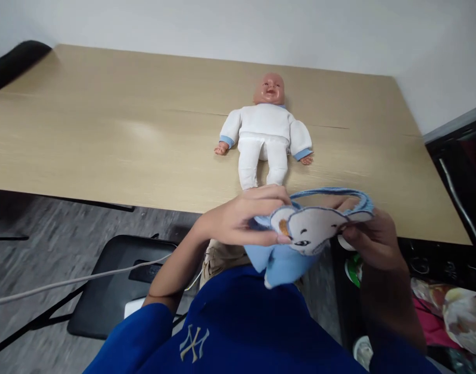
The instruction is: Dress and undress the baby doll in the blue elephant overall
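Note:
Held up by its stretched round opening is a small light-blue cloth garment (294,265) with a white embroidered animal face on its front. My left hand (249,215) pinches the left side of the rim, thumb in front and fingers behind. On the other side, my right hand (372,239) grips the rim beside the animal's ear. The lower cloth hangs in folds above my lap, so its full shape cannot be told. Just beyond my hands a baby doll (264,122) lies face up on the table, in white clothes with blue cuffs. My left hand hides its feet.
The doll lies on a light wooden table (117,114) against a white wall. A black folding chair (101,285) stands below at the left, with a pale cable (78,279) crossing it. Plastic-wrapped things (465,317) fill the lower right by a black rack.

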Demonstrator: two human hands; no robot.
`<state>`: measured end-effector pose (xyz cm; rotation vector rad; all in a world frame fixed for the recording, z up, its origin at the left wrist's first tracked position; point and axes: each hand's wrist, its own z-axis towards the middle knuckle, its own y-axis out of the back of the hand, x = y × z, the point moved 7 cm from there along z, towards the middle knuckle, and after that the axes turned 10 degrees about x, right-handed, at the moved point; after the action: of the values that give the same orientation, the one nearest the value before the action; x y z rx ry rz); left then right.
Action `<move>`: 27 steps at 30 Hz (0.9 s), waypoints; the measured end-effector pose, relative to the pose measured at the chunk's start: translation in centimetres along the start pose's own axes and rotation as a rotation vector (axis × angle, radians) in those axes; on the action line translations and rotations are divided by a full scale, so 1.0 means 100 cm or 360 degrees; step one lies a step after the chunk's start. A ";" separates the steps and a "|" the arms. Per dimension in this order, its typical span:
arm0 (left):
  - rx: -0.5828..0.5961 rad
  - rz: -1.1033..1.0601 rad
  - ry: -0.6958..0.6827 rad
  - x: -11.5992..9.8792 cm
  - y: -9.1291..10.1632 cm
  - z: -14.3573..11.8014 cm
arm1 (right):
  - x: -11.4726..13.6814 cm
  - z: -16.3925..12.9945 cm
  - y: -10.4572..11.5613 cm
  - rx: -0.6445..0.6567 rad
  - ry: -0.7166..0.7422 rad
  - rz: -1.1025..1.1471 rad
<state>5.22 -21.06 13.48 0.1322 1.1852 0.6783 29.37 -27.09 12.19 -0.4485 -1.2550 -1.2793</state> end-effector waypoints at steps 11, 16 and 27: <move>0.0413 0.0197 -0.0044 -0.007 -0.079 -0.017 | -0.016 -0.013 -0.047 0.0678 0.0007 0.0177; 0.0307 0.0318 0.0079 -0.018 -0.066 -0.030 | -0.004 0.003 -0.055 0.0822 0.0157 0.0028; -0.0045 0.0341 0.0166 -0.016 -0.032 -0.054 | -0.002 0.010 -0.058 0.0477 0.0088 0.0371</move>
<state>1.43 -25.83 11.26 0.2044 1.2718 0.8985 23.90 -27.99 10.27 -0.3297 -1.2817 -0.8846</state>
